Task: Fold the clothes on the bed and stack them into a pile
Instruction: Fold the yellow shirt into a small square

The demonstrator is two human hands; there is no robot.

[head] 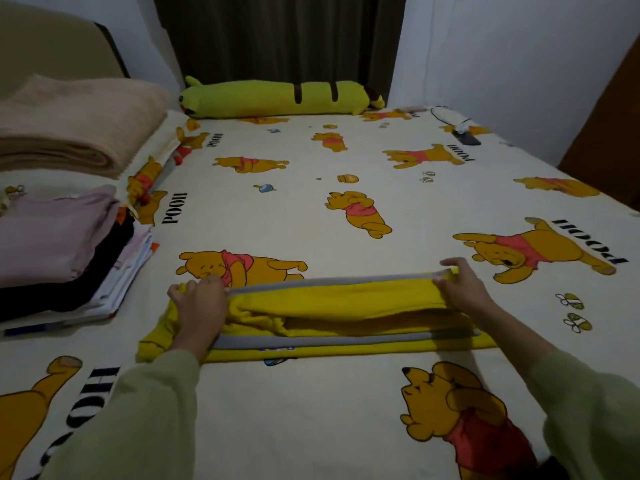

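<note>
Long green plush bolster (273,98) by dark curtain (277,36), folded beige blanket (79,126) far left, phone w/ cable (465,136) far right

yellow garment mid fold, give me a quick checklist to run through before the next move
1. Left hand grips the left end of the yellow garment: ok.
2. Right hand pinches the right end of the folded edge: ok.
3. Grey trim runs straight between the hands: ok.
4. Layers lie flat: not ok, the middle is bunched and sagging.
5. Pile of folded clothes sits within reach at the left: ok.
6. Bed sheet beyond the garment is free for the fold: ok.
</note>
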